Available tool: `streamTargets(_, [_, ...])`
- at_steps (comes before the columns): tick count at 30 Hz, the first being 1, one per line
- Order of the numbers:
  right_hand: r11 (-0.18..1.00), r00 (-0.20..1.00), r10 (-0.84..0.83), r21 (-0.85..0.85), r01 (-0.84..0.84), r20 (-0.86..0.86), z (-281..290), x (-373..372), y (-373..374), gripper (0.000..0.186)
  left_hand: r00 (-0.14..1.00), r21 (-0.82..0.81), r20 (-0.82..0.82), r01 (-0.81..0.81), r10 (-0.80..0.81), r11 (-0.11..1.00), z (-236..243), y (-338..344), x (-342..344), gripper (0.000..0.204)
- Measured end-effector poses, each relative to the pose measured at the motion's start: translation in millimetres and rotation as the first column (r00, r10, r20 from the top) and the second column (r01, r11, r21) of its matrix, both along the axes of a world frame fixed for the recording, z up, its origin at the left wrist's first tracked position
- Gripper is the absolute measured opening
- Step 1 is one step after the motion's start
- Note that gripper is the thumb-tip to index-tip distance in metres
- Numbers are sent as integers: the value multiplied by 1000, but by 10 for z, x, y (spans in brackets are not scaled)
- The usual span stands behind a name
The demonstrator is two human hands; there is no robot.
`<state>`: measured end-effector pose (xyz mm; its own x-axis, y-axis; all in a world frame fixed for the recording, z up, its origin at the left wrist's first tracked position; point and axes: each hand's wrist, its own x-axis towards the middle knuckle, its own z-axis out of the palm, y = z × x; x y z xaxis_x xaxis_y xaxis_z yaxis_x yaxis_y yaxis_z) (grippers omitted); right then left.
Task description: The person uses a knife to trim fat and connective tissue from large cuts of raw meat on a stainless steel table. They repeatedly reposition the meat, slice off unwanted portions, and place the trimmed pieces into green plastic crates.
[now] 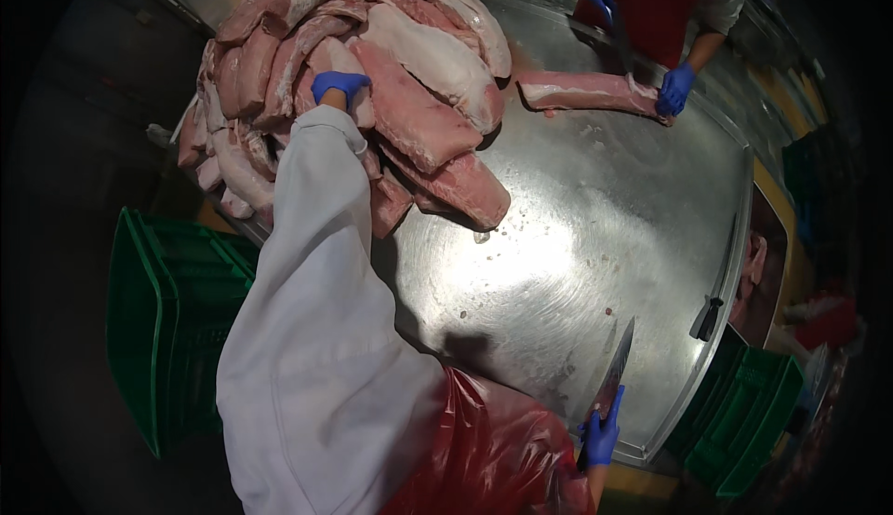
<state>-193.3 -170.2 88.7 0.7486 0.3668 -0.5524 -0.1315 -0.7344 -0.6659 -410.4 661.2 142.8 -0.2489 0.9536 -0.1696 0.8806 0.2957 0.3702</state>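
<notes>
My left arm reaches far across the table to a tall heap of pork loins (423, 115). There my left hand (341, 85), in a blue glove, is closed on a pale pink pork loin (333, 56); its fingertips are partly hidden against the meat. Low at the table's near right, my right hand (602, 436), also gloved in blue, grips a long knife (619, 363). The blade points away from me over the steel, with a finger stretched along the knife.
Across the steel table (558, 282), a co-worker's gloved hands (676, 90) hold a knife and a pork loin (586, 92). Another knife (709, 318) lies by the right rim. Green crates (139, 329) stand at left and right; a bin at right holds meat (753, 264).
</notes>
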Motion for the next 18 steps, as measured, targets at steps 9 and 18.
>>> streamTargets(9, [998, 999, -15, 62, 17, -29, -4, -123, 111, 72, 596, -53, 803, 102, -18, 993, -496, 205, -458, 30])
streamTargets(18, [996, 1000, 20, 91, -19, -4, -131, -65, -247, 72, -203, 236, 947, -87, -249, 968, -1063, -182, -579, 37])
